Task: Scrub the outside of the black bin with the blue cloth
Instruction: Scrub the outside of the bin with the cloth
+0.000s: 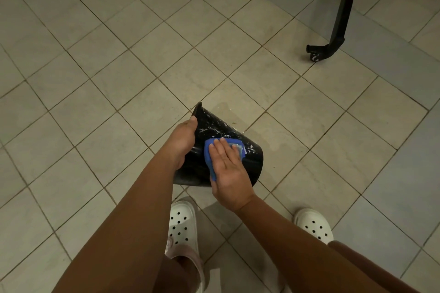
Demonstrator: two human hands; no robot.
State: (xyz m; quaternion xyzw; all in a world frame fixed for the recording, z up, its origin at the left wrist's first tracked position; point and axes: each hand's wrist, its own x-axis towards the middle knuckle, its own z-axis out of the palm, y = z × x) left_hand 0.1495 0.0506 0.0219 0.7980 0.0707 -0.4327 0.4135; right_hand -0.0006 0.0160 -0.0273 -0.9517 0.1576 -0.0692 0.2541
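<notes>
Blue cloth (209,152) pressed under flat right hand (229,171); left hand (183,140) fingers curled round black bin (214,123) rim. Risk: suds-streaked bin may slip, twist free.

Bare hands (228,169) and forearms (133,209); white perforated clogs (182,223), one pinkish strap (188,257).

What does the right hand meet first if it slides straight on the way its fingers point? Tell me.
Past the cloth, the right hand would meet the sudsy side of the bin, passing clear of the left hand; beyond that, probably only floor.
</notes>
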